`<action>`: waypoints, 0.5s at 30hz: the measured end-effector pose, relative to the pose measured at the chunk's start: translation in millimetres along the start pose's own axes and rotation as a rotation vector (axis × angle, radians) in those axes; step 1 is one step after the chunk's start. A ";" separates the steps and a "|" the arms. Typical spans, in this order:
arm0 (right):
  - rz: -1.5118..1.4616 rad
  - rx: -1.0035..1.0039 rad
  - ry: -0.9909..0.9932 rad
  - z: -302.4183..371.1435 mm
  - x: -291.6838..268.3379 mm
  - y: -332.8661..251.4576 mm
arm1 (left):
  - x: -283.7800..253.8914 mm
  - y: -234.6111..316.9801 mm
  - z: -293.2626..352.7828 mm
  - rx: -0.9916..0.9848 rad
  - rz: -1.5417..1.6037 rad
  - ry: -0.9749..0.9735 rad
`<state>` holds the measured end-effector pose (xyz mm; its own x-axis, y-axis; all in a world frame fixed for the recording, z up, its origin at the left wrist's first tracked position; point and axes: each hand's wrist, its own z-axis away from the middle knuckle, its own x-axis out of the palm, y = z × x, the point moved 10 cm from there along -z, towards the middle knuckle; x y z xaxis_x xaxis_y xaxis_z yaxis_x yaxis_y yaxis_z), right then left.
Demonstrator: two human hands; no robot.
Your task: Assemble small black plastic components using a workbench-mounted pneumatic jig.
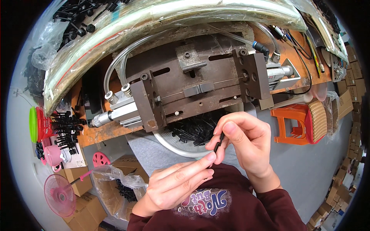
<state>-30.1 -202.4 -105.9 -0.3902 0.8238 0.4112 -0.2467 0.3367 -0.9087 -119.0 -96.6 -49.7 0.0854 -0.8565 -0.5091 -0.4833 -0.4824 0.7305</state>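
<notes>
Between my two hands, in front of my chest, is a small, narrow black plastic part (218, 146). My right hand (248, 144) pinches its upper end with thumb and fingers. The fingertips of my left hand (173, 186) are closed on its lower end, partly hiding it. Just beyond my hands a round pale basket (169, 145) holds many thin black parts (192, 129). Above the basket stands a dark brown metal fixture (169, 82), with a thin rod across it and a small grey block (198, 89) at its middle. Neither hand touches the fixture.
Air cylinders (125, 110) with clear hoses (127, 50) flank the fixture on a wooden bench (96, 133). An orange stool (285, 125) stands right. To the left are a pink fan (59, 195), cardboard boxes (86, 211) and a plastic-lined box (106, 183) of black parts.
</notes>
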 end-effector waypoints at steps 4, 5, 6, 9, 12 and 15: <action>-0.008 -0.041 0.035 -0.9 -4.7 0.1 | 1.6 -2.4 1.8 -0.002 0.020 0.007; -0.008 -0.056 0.049 -1.3 -6.3 -0.4 | 1.9 -2.6 3.1 -0.003 0.015 0.010; -0.007 -0.047 0.040 -1.7 -5.9 0.2 | 2.8 -2.9 3.2 -0.004 0.012 0.008; -0.007 -0.026 0.023 -2.0 -4.9 2.2 | 3.3 -3.3 2.4 -0.007 0.004 0.003; 0.006 -0.027 0.027 -1.5 -5.1 3.5 | 3.5 -3.4 1.7 -0.008 0.005 0.000; 0.039 -0.044 0.029 -1.1 -5.0 1.5 | 3.4 -3.2 1.8 -0.003 0.003 -0.003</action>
<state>-27.6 -205.5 -109.4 -0.3729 0.8492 0.3740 -0.1922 0.3236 -0.9265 -118.7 -97.6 -54.6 0.0815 -0.8576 -0.5079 -0.4812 -0.4801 0.7334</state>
